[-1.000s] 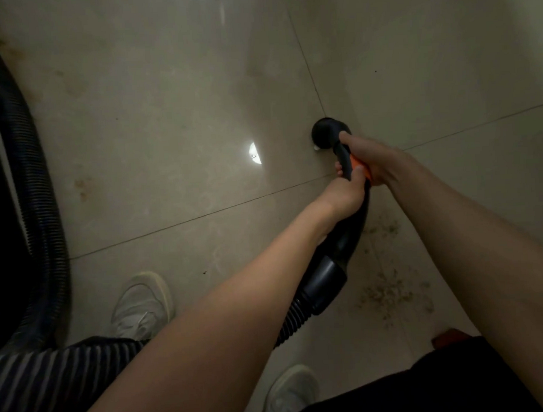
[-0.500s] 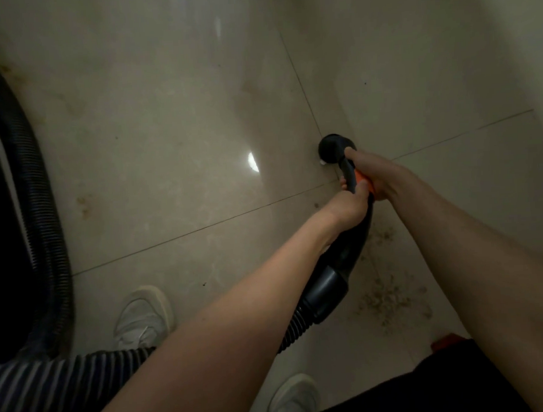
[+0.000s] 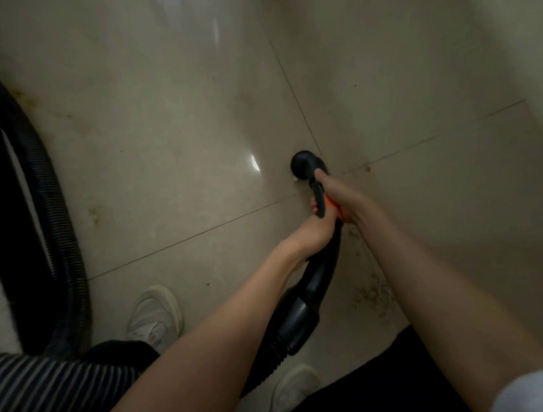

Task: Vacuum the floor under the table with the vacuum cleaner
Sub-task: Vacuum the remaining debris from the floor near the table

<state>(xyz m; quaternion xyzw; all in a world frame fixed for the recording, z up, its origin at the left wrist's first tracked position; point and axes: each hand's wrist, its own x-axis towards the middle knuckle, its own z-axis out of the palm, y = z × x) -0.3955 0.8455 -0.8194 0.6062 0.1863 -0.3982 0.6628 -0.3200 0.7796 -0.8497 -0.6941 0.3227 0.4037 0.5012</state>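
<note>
The nozzle (image 3: 306, 167) has crept a little further across the tiled floor (image 3: 168, 148), both hands, left (image 3: 316, 232) and right (image 3: 341, 199), clamped on the black wand (image 3: 324, 265), mid-sweep, and next it probably swings back to the brown crumbs (image 3: 372, 296).

No writing, label, brand mark, number or sign can be read anywhere in this view. The picture is dim and slightly blurred, and every surface that shows is plain.
</note>
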